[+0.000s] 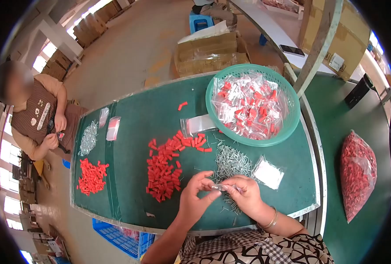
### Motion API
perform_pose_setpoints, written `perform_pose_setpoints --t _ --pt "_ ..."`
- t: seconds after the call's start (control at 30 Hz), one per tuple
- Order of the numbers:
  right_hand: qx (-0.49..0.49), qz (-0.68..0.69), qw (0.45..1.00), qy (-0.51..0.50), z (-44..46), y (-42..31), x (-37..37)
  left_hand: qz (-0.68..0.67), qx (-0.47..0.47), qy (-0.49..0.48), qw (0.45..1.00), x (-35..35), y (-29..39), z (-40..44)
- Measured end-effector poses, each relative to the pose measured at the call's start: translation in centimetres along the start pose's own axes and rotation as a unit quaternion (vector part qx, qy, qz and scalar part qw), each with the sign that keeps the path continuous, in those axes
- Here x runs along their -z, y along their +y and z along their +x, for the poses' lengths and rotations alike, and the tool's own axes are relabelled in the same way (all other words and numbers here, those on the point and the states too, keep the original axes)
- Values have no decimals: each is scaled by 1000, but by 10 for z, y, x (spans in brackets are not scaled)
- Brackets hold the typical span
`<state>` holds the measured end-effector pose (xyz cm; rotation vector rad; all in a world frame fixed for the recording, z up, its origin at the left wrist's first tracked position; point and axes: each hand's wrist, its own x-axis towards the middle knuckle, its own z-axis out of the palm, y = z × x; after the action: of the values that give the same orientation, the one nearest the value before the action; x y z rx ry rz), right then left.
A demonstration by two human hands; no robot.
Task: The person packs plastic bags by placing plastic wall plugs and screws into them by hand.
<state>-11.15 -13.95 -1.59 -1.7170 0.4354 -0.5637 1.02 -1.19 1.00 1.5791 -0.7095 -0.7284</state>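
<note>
At the near edge of the green table, my right hand [247, 196] pinches a small clear plastic bag [223, 188]. My left hand [194, 199] has its thumb and curled fingers at the bag's other side, gripping it; what is inside the bag is too small to make out. Just beyond both hands lies a heap of silver screws [233, 162]. Left of it, a pile of red plastic sleeves [162, 174] spreads out. A stack of clear bags [268, 173] rests to the right of the screws.
A green basket [216, 115] of filled bags stands at the far right corner. More bags [200, 125] lie beside it. Across the table, a co-worker [39, 112] sits near another screw heap [89, 138] and red pile [92, 177]. A full sack [357, 174] lies right.
</note>
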Motion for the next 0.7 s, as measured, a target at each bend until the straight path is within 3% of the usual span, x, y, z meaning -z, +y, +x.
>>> perform_pose_setpoints --t 0.13,0.2,0.27,0.33,0.43,0.47,0.7 --pt "-43 21 999 -12 -1 -2 -3 1 5 12 1000 -3 -15 -4" --pt "-108 39 993 -35 -2 -3 -4 50 14 6 999 1 -11 -4" --pt "-104 90 990 -16 -6 0 -4 123 31 -8 992 -1 8 -4" --pt "-108 118 987 -19 -4 11 -7 218 -32 -44 974 0 -4 -2" --pt "-168 108 979 -39 -6 20 -4 237 -131 -47 961 2 -17 -3" --pt "-186 129 973 -52 -5 14 -1 245 -102 -58 962 5 -13 -4" --pt "-166 213 963 -23 -7 19 -5 96 -11 -109 989 13 -20 -5"
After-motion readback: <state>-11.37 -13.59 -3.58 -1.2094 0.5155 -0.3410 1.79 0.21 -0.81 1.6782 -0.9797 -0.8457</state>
